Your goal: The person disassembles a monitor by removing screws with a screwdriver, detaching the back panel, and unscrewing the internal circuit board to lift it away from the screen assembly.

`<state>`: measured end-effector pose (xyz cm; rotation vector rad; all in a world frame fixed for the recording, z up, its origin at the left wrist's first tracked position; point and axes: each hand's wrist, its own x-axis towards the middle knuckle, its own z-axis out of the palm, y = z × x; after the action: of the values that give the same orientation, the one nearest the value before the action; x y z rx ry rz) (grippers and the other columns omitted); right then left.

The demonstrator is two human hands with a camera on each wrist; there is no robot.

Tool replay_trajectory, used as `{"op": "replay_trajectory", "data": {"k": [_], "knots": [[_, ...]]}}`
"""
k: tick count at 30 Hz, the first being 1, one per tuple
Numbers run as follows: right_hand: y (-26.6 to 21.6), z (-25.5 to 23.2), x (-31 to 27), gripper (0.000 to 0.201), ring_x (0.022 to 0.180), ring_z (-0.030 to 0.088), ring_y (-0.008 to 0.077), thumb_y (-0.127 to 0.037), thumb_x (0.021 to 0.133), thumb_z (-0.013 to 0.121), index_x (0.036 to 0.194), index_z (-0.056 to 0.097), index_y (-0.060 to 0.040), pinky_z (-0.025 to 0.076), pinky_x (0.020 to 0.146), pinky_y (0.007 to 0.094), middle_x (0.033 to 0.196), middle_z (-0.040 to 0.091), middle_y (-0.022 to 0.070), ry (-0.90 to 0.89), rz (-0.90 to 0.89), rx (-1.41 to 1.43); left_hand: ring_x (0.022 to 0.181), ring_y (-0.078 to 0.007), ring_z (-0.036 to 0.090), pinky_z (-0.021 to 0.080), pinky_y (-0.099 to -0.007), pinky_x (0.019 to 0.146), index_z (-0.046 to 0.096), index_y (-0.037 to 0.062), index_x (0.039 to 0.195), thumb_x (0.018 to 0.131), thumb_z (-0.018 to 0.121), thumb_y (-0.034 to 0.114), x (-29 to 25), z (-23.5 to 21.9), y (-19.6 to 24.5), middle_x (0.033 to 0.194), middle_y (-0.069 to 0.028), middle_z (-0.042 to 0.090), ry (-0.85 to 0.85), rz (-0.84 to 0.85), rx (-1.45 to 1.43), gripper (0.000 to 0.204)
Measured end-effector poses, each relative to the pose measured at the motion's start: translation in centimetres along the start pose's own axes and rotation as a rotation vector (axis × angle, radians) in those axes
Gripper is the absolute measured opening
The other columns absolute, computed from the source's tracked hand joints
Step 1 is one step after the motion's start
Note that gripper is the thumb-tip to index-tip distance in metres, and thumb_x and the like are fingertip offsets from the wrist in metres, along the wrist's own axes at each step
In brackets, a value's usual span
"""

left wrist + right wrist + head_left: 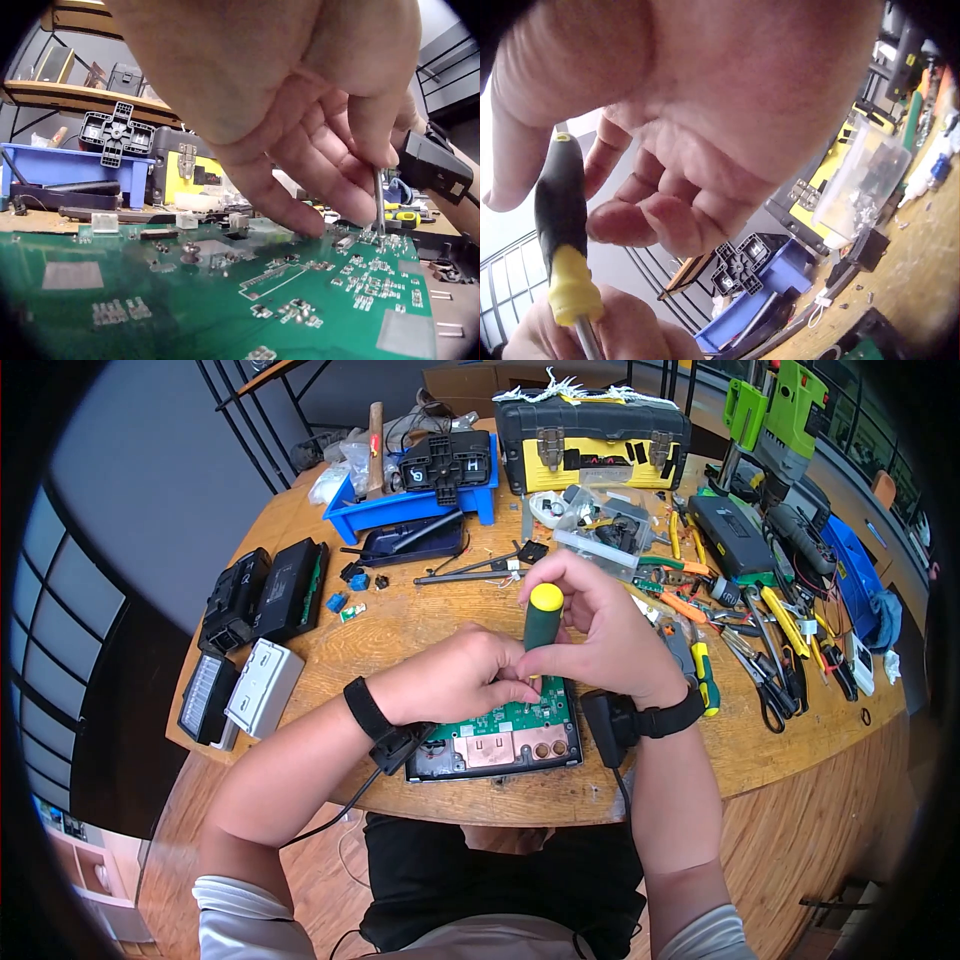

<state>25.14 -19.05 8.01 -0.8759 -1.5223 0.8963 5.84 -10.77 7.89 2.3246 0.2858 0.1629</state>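
Observation:
A screwdriver [541, 630] with a dark green and yellow handle stands upright over a green circuit board [202, 300]. My right hand [610, 635] holds its handle between thumb and fingers. Lower down, my left hand [465, 672] pinches the metal shaft [379, 199], whose tip meets the board among small components near its right side. The board lies in a black housing [495, 773] at the table's near edge, with a copper-coloured plate [484, 750] along the front. My hands and forearms hide part of the board in the head view.
Black modules [290, 590] and a white box [264, 687] stand at the left. Behind are a blue bin [360, 518] and a black-yellow toolbox [600, 445]. Pliers [683, 608], scissors [768, 695] and a second screwdriver [706, 678] lie right, below a green drill stand [745, 415].

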Motion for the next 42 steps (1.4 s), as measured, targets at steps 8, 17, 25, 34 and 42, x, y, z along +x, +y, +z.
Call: {"op": "replay_trajectory", "data": {"k": [8,17,25,34,42], "knots": [[-0.7,-1.3,-0.9,0.056,0.092,0.063,0.0057,-0.001,0.083,0.080,0.135,0.059,-0.0029,0.050,0.072,0.0195,0.111,0.068,0.0027,-0.274,0.005,0.339,0.076,-0.0358,0.070,0.055,-0.0418,0.070,0.070,0.0013,0.092,0.087,0.078,0.013,-0.5,0.9,-0.3,0.081,-0.0180,0.070,0.101,0.141,0.090,0.015],[-0.9,-0.5,-0.7,0.051,0.088,0.060,0.0043,-0.004,0.080,0.084,0.128,0.068,-0.0062,0.049,0.070,0.0199,0.111,0.068,0.0011,-0.270,-0.007,0.241,0.079,-0.0343,0.070,0.055,-0.0400,0.073,0.069,0.0014,0.096,0.086,0.079,0.012,-1.1,-0.2,0.5,0.083,-0.0176,0.070,0.046,0.109,0.143,0.018],[-0.9,1.0,0.0,0.029,0.074,0.056,0.0082,-0.009,0.075,0.087,0.096,0.068,-0.0064,0.045,0.064,0.0232,0.093,0.065,-0.0009,-0.078,-0.175,-0.292,0.088,-0.0087,0.066,0.053,-0.0244,0.078,0.071,0.0009,0.104,0.090,0.079,0.019,-2.6,-6.6,-7.6,0.093,-0.0019,0.072,0.001,-0.271,-0.240,0.024],[-1.4,2.3,-0.5,0.066,0.089,0.067,0.0159,0.006,0.076,0.079,0.134,0.050,-0.0065,0.053,0.074,0.0256,0.101,0.067,0.0089,-0.027,-0.022,-0.183,0.078,-0.0060,0.063,0.050,-0.0233,0.069,0.074,0.0007,0.102,0.086,0.084,0.021,-3.5,-5.6,-10.2,0.084,0.0003,0.071,-0.093,-0.262,-0.227,0.028],[-1.1,0.8,-0.7,0.037,0.108,0.069,0.0359,-0.025,0.105,0.055,0.126,0.063,0.0044,0.059,0.058,0.0270,0.134,0.058,0.0322,0.048,-0.139,0.004,0.069,-0.0036,0.055,0.043,-0.0207,0.062,0.071,-0.0004,0.105,0.084,0.083,0.015,-3.4,-4.7,-11.5,0.077,0.0044,0.063,-0.072,-0.251,-0.390,0.028]]}}
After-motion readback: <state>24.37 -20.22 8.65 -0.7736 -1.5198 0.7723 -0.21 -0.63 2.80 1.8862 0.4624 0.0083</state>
